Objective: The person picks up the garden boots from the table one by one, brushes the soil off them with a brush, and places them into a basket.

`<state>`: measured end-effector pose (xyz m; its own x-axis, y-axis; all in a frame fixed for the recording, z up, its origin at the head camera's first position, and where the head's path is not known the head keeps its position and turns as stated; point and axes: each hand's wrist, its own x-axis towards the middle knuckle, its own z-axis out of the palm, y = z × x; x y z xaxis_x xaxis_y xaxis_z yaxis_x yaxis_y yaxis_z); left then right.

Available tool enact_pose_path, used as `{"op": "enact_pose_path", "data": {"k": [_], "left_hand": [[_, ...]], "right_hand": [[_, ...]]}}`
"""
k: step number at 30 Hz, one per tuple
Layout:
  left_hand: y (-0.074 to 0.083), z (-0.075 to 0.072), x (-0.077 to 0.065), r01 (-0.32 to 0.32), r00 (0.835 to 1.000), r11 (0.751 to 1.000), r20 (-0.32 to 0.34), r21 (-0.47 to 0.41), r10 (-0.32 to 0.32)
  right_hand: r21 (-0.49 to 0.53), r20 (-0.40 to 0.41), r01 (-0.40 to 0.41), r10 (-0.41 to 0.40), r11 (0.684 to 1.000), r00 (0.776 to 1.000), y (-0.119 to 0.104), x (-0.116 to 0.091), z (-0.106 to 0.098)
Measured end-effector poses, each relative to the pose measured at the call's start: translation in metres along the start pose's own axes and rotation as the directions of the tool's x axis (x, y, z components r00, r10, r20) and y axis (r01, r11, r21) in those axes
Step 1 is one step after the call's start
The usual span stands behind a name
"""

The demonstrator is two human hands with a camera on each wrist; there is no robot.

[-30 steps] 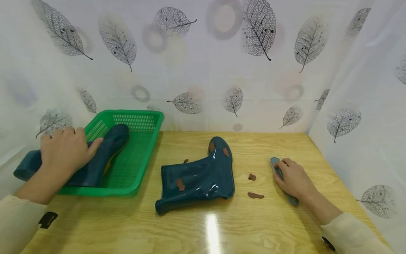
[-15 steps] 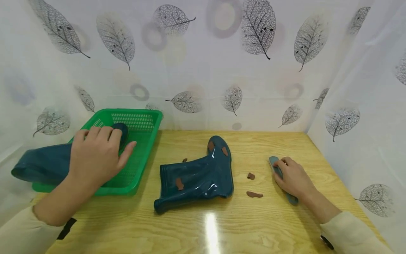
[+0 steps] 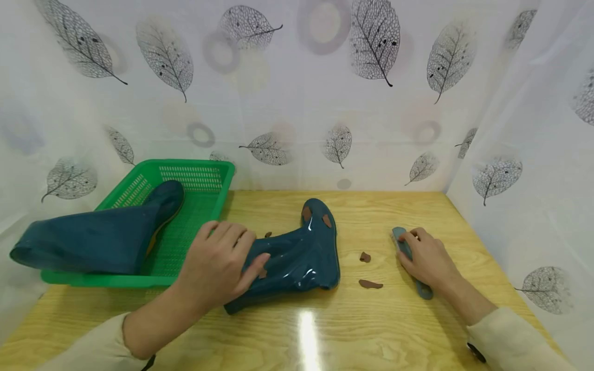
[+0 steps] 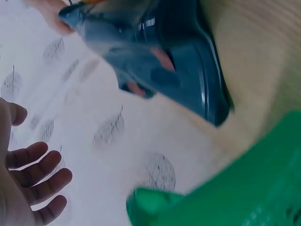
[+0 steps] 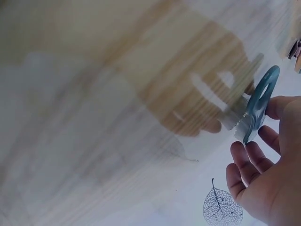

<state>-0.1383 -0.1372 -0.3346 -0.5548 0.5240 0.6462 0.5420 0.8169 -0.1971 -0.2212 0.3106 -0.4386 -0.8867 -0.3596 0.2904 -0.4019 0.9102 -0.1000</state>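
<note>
A shiny dark teal rubber boot [image 3: 301,257] lies on its side mid-table, with brown patches on toe and shaft. My left hand [image 3: 220,263] is over the end of its shaft, fingers loosely bent and holding nothing; in the left wrist view those fingers [image 4: 42,176] are spread in the air. My right hand [image 3: 427,260] pinches a blue-grey scrubbing brush [image 3: 402,242] on the table at the right. Bristles show along the brush [image 5: 256,106] in the right wrist view. A second boot [image 3: 102,239] lies in a green basket [image 3: 227,180], its shaft sticking out over the left side.
Two brown scraps, one a small chunk [image 3: 365,257] and one a long strip [image 3: 370,284], lie between boot and brush. Another small brown bit [image 3: 268,234] is behind the boot's shaft. A white leaf-print curtain [image 3: 287,103] stands along the back and sides of the wooden table [image 3: 371,330].
My left hand has let go of the boot in the basket and moved right, over the shaft of the boot on the table. The right hand and brush have stayed in place.
</note>
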Motion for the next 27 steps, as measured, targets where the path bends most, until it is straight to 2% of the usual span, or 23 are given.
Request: {"op": "enact_pose_path", "data": {"k": [7, 10, 12, 14, 16, 17, 20, 27], "left_hand": [[0.034, 0.034, -0.002, -0.058, 0.997, 0.994, 0.051, -0.089, 0.063], [0.051, 0.052, -0.005, -0.026, 0.987, 0.992, 0.156, -0.125, 0.046], [0.061, 0.062, -0.006, 0.015, 0.963, 0.989, 0.268, -0.147, 0.025], [0.069, 0.07, -0.005, 0.051, 0.927, 0.988, 0.376, -0.145, 0.007], [0.072, 0.076, -0.004, 0.054, 0.896, 0.99, 0.445, -0.127, 0.008], [0.073, 0.077, -0.003, 0.041, 0.886, 0.993, 0.464, -0.107, 0.013], [0.075, 0.08, -0.003, -0.016, 0.879, 0.999, 0.476, -0.042, 0.034], [0.08, 0.087, -0.007, -0.2, 0.896, 0.979, 0.413, 0.041, 0.166]], "right_hand": [[-0.008, 0.006, -0.016, 0.016, 1.0, 1.0, 0.0, -0.002, 0.0], [-0.014, 0.01, -0.019, 0.019, 1.0, 1.0, -0.001, -0.002, -0.001], [-0.017, 0.008, -0.019, 0.02, 1.0, 1.0, -0.001, -0.002, -0.001], [-0.018, 0.007, -0.018, 0.018, 1.0, 1.0, -0.001, -0.001, -0.003], [-0.015, 0.016, -0.026, 0.026, 1.0, 1.0, -0.002, -0.001, -0.003], [-0.014, 0.024, -0.03, 0.03, 0.999, 0.999, -0.002, -0.001, -0.004], [-0.008, 0.045, -0.047, 0.047, 0.999, 0.998, -0.001, 0.0, -0.005], [-0.02, 0.058, -0.058, 0.059, 0.998, 0.997, 0.0, 0.0, -0.006]]}}
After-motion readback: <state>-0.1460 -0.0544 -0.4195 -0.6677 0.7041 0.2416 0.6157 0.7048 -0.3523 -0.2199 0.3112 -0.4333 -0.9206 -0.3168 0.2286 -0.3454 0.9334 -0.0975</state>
